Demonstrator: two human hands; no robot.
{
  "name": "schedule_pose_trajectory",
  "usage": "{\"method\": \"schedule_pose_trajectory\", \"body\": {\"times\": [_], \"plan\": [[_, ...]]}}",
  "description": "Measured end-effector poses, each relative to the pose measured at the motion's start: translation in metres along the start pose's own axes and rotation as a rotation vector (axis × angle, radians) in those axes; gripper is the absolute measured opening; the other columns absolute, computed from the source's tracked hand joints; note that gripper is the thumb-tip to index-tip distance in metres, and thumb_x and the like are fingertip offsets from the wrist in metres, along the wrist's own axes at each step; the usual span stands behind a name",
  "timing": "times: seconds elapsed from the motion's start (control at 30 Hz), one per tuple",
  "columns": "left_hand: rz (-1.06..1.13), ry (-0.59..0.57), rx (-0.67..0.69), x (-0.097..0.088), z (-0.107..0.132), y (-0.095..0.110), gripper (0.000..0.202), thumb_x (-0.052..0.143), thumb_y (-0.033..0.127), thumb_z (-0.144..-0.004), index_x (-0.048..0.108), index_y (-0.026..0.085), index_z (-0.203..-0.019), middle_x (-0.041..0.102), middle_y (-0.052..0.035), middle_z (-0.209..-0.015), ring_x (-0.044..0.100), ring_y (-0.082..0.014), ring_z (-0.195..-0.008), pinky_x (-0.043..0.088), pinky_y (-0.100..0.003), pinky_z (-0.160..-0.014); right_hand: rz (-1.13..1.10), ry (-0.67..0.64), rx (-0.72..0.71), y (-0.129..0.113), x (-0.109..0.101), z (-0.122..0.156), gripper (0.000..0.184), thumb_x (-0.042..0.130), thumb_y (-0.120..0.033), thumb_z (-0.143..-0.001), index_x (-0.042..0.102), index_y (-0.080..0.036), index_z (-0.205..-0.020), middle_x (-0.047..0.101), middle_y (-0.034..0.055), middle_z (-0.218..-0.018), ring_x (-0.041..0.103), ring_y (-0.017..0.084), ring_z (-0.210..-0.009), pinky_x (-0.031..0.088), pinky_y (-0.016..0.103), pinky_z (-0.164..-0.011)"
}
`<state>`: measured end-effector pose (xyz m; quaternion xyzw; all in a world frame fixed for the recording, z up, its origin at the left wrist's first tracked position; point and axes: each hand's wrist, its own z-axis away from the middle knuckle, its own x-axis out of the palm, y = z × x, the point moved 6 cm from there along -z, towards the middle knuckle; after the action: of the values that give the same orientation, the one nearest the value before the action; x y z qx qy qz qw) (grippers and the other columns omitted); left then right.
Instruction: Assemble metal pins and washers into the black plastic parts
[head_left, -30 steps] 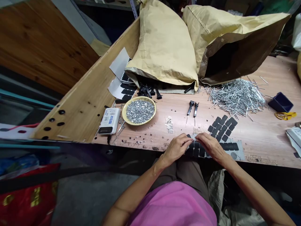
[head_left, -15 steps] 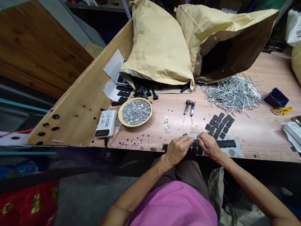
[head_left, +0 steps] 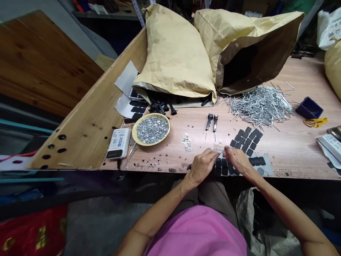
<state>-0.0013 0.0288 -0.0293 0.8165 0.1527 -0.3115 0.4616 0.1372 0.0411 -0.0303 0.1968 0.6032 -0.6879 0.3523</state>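
My left hand (head_left: 201,165) and my right hand (head_left: 238,159) meet at the near edge of the wooden table (head_left: 293,153), fingertips pinched together on a small thin metal piece between them. They hover over a grey backing sheet (head_left: 262,167) carrying rows of black pads (head_left: 246,138). A small heap of tiny silver washers (head_left: 185,141) lies just beyond my left hand. Two black-handled pins (head_left: 211,122) lie further back.
A yellow dish of silver washers (head_left: 152,128) sits left, beside a white power bank (head_left: 118,143). A big pile of metal pins (head_left: 262,105) spreads before two tan paper sacks (head_left: 176,53). A dark blue tray (head_left: 309,107), yellow rubber bands (head_left: 315,122) and a wooden side board (head_left: 101,106) border the area.
Both hands stay pinched together at the table's edge, shifting only slightly; the camera has tilted, so the scene sits a little lower and to the left.
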Motion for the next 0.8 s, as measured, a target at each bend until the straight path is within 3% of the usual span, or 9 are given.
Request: {"method": "schedule_pose_trajectory", "body": {"times": [0.1, 0.2, 0.3, 0.4, 0.5, 0.57, 0.7, 0.8], "plan": [[0.189, 0.001, -0.09, 0.0, -0.003, -0.007, 0.021, 0.05, 0.022, -0.09, 0.07, 0.018, -0.089, 0.066, -0.0036, -0.078, 0.063, -0.0123, -0.07, 0.047, -0.02, -0.063, -0.068, 0.068, -0.207, -0.012, -0.015, 0.002, 0.046, 0.038, -0.057, -0.089, 0.066, -0.021, -0.094, 0.068, 0.0065, -0.09, 0.062, 0.017, -0.073, 0.046, 0.028, -0.063], [0.267, -0.011, -0.118, 0.0, -0.003, -0.009, 0.02, 0.052, 0.022, -0.088, 0.071, 0.019, -0.087, 0.065, -0.0034, -0.076, 0.062, -0.0127, -0.068, 0.047, -0.021, -0.062, -0.08, 0.084, -0.356, -0.017, -0.018, 0.005, 0.037, 0.044, -0.051, -0.09, 0.066, -0.021, -0.09, 0.068, 0.0062, -0.088, 0.063, 0.017, -0.077, 0.048, 0.028, -0.069], [0.292, -0.02, -0.131, 0.001, -0.002, -0.005, 0.02, 0.051, 0.022, -0.088, 0.071, 0.019, -0.086, 0.064, -0.0029, -0.074, 0.061, -0.0121, -0.066, 0.046, -0.021, -0.061, 0.02, 0.137, -0.389, -0.014, -0.011, 0.004, 0.04, 0.04, -0.049, -0.092, 0.063, -0.02, -0.08, 0.066, 0.005, -0.075, 0.06, 0.016, -0.069, 0.045, 0.028, -0.065], [0.258, -0.024, -0.131, 0.004, 0.0, 0.001, 0.022, 0.05, 0.023, -0.089, 0.071, 0.019, -0.085, 0.063, -0.0029, -0.074, 0.06, -0.0121, -0.067, 0.046, -0.021, -0.062, 0.203, 0.204, -0.398, -0.014, -0.002, 0.004, 0.052, 0.025, -0.048, -0.096, 0.059, -0.019, -0.07, 0.061, 0.005, -0.066, 0.056, 0.016, -0.062, 0.041, 0.029, -0.063], [0.244, -0.007, -0.133, 0.005, -0.001, 0.005, 0.022, 0.05, 0.023, -0.089, 0.072, 0.019, -0.085, 0.063, -0.0035, -0.075, 0.06, -0.0124, -0.068, 0.047, -0.022, -0.063, 0.317, 0.224, -0.34, -0.011, -0.002, 0.003, 0.062, 0.013, -0.046, -0.098, 0.056, -0.019, -0.062, 0.057, 0.0043, -0.058, 0.052, 0.016, -0.056, 0.037, 0.03, -0.061], [0.284, 0.009, -0.14, 0.004, -0.004, 0.004, 0.021, 0.051, 0.022, -0.089, 0.072, 0.019, -0.086, 0.064, -0.0036, -0.075, 0.061, -0.0125, -0.068, 0.047, -0.022, -0.063, 0.279, 0.202, -0.317, -0.011, -0.007, 0.002, 0.061, 0.014, -0.048, -0.097, 0.058, -0.019, -0.067, 0.059, 0.0046, -0.064, 0.053, 0.015, -0.058, 0.037, 0.029, -0.061], [0.333, 0.004, -0.158, 0.003, -0.006, 0.002, 0.019, 0.053, 0.022, -0.087, 0.072, 0.018, -0.085, 0.064, -0.003, -0.073, 0.061, -0.0126, -0.067, 0.047, -0.022, -0.063, 0.129, 0.137, -0.443, -0.017, -0.015, 0.006, 0.047, 0.029, -0.051, -0.095, 0.063, -0.02, -0.087, 0.064, 0.006, -0.083, 0.059, 0.015, -0.074, 0.04, 0.027, -0.067], [0.317, 0.0, -0.174, 0.004, -0.004, 0.003, 0.019, 0.053, 0.021, -0.087, 0.072, 0.018, -0.082, 0.063, -0.0031, -0.072, 0.06, -0.0125, -0.066, 0.046, -0.022, -0.062, 0.177, 0.166, -0.455, -0.017, -0.013, 0.006, 0.051, 0.027, -0.052, -0.095, 0.062, -0.019, -0.076, 0.061, 0.0046, -0.071, 0.057, 0.016, -0.069, 0.038, 0.029, -0.068]]}}
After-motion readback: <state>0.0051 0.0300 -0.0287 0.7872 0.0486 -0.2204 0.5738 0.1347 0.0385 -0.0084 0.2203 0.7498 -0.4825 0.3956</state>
